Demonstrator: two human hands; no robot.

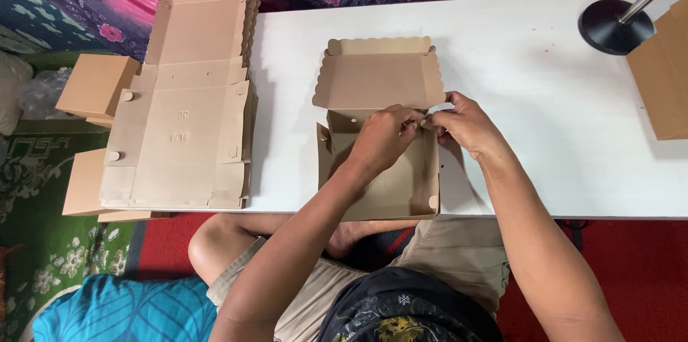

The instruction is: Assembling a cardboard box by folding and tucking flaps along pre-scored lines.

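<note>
A brown cardboard box lies partly folded on the white table, its scalloped lid flat toward the far side. My left hand pinches the box's far right corner from inside. My right hand grips the same corner from outside, fingers pressed against the side flap. The two hands meet fingertip to fingertip at that corner. The near walls of the box stand raised.
A stack of flat unfolded box blanks covers the table's left end. Folded brown boxes sit on the floor at left. A black round lamp base and a brown box stand at far right.
</note>
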